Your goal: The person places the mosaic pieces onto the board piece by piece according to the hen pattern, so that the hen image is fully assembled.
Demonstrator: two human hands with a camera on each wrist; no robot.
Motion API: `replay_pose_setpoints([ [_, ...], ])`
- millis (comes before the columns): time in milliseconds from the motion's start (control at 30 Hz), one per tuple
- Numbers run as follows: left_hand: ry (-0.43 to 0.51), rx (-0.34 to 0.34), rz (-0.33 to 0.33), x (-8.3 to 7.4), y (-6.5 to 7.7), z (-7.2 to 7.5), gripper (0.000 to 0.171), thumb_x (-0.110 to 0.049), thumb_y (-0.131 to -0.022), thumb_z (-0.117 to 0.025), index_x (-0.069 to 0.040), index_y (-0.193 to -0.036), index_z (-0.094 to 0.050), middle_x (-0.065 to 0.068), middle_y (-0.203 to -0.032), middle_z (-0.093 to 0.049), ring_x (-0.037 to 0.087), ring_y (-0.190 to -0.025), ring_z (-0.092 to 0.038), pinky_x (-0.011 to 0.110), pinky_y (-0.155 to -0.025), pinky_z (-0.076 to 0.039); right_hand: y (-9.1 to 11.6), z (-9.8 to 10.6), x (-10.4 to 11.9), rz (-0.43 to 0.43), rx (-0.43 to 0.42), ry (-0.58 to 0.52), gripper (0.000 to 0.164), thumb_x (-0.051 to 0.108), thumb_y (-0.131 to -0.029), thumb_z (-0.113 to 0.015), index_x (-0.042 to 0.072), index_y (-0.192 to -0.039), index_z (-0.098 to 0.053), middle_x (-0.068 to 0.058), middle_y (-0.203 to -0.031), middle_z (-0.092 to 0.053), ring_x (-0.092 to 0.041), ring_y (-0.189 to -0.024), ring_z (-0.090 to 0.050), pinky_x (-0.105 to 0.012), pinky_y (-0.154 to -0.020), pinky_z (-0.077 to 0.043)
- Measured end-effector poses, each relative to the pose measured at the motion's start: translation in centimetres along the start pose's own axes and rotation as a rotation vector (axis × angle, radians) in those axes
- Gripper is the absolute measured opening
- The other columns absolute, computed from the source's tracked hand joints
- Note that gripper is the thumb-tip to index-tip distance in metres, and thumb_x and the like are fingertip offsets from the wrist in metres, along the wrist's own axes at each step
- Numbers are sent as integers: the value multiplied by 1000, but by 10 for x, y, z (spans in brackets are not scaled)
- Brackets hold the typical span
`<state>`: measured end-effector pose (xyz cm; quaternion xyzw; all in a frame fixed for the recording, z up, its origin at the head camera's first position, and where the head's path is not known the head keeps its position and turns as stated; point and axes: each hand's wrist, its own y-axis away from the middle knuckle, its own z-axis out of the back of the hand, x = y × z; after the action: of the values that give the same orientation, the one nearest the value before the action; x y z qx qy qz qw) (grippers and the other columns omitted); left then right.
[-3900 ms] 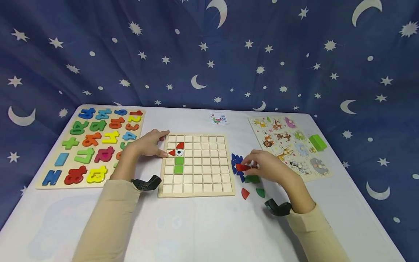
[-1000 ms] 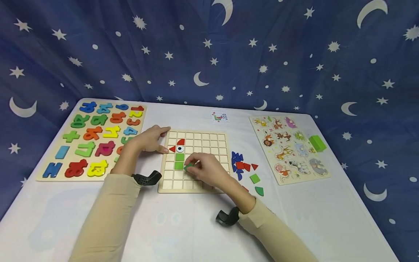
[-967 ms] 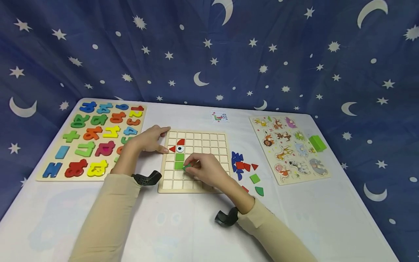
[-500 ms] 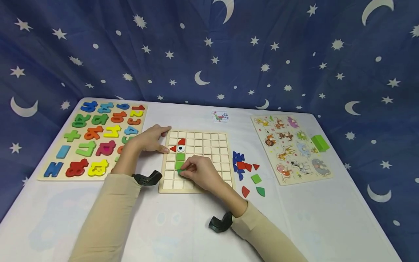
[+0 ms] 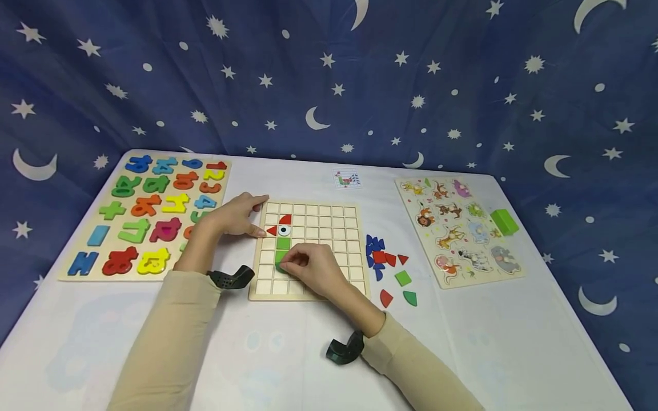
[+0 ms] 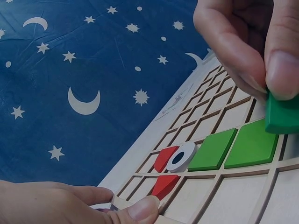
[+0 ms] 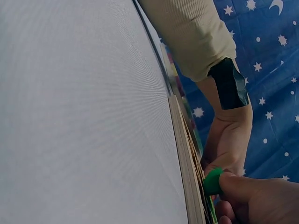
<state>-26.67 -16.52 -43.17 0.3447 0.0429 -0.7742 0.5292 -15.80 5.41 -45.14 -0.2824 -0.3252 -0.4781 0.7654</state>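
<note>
My right hand (image 5: 317,269) pinches a dark green quarter-circle tile (image 6: 285,114) between thumb and fingers. The tile lies tilted at the near end of the upright row on the wooden grid board (image 5: 331,298), by the nearer light green square (image 6: 252,145). The row also holds another light green square (image 5: 283,243), a white eye tile (image 5: 284,230) and a red quarter-circle (image 5: 285,219); a red triangle (image 5: 272,230) sits left of the eye. My left hand (image 5: 233,216) holds the board's far left side, thumb on the rim and index finger at the corner.
Right of the board lie a blue tile pile (image 5: 372,244), several red tiles (image 5: 378,257), a green square (image 5: 403,278) and a green quarter-circle (image 5: 409,298). A pattern card (image 5: 346,178) lies behind. Number (image 5: 197,194) and animal puzzles (image 5: 457,234) flank it.
My right hand put red tiles down beside the blue pile, then brought the dark green tile left onto the board, lately shifting slightly left to the row's near end. My left hand stays put.
</note>
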Motion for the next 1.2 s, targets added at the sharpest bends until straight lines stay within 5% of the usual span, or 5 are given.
replay_pose_setpoints([
  [433,-15,3,-2,-3,-5,2,95,-27,-74,-81,-5,-150,-27,14,-119,-45,28,-111,-39,49,-105,-31,-1,-4,-8,-25,-65,-60,5,20,-82,-74,15,-81,-72,5,-67,-63,-4,-56,-48,-18,-51,-40],
  [1200,8,2,2,-1,-1,0,94,-24,-75,-80,-4,-149,-27,15,-118,-45,29,-109,-39,50,-103,-31,0,0,-3,20,64,104,4,21,-83,-74,17,-82,-72,7,-79,-62,-2,-67,-52,-15,-60,-42],
])
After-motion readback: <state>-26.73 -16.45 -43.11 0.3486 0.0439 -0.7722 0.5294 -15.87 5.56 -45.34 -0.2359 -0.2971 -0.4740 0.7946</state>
